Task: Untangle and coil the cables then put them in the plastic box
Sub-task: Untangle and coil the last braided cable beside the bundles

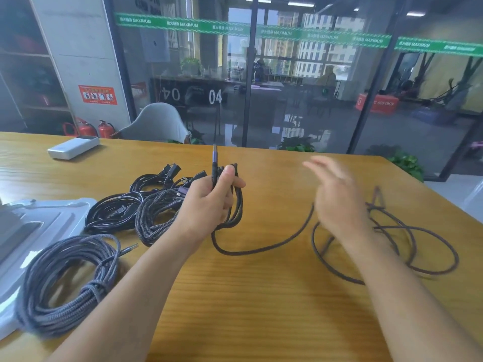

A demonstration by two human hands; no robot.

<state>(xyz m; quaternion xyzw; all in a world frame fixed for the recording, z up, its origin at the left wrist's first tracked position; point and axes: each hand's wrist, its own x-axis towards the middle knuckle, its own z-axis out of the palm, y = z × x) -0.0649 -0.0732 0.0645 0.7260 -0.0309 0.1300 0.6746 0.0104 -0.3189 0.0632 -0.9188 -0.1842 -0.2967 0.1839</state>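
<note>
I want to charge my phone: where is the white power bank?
In the head view, the white rectangular power bank lies at the wooden table's far left edge, beyond the black cable coils.

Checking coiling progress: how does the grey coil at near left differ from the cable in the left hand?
The grey coil lies finished on the table, untouched; the cable is only partly looped in the left hand, the rest sprawled loose past the right hand. The coil looks lighter grey, the cable darker. Both are braided.
</note>
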